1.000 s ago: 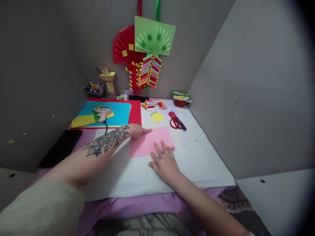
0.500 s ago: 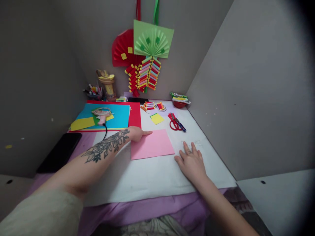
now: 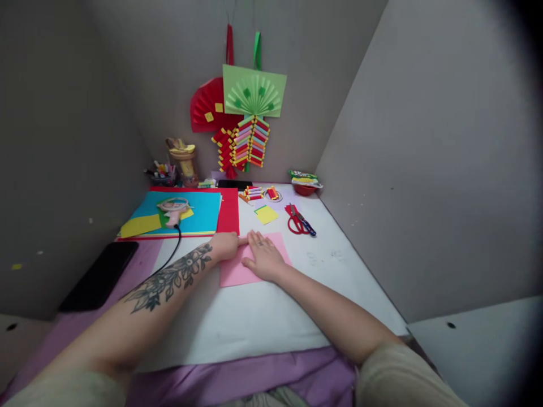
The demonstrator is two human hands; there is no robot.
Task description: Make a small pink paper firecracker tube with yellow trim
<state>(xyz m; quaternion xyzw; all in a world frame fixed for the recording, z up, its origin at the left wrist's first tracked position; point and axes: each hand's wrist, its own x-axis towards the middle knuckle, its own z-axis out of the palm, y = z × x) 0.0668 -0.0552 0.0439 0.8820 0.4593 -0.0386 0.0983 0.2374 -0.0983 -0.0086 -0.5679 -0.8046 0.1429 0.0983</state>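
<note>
The desk [image 3: 356, 294] is spread with a purple cloth [image 3: 237, 379], seen along the near and left edges, and over it a white sheet [image 3: 203, 333] is laid. Beyond the far edge, a red fan decoration [image 3: 203, 99] and a light green one [image 3: 275, 90] are hung, partly overlapping. Toward the far left corner a red sheet [image 3: 229, 212] is partly covered by a blue sheet [image 3: 201, 217]. By the left edge a flat black device [image 3: 99, 277] is placed. Near the desk's middle, well in from the near edge, the pink paper [image 3: 237, 274] lies flat, partly hidden by both hands. On it the right hand [image 3: 265, 257] is laid palm down with fingers extended, nothing being grasped. At the paper's far left portion the left hand [image 3: 224, 247] is rested with its index finger stretched out; whether anything is gripped by its other fingers cannot be told. At the far left corner a jar [image 3: 186, 169] is stood, and near the far right corner a red bowl [image 3: 304, 190]. Red-handled scissors [image 3: 297, 226] are set toward the right edge, a yellow paper square [image 3: 266, 215] to their left, and small paper rolls [image 3: 253, 193] near the far edge.
</note>
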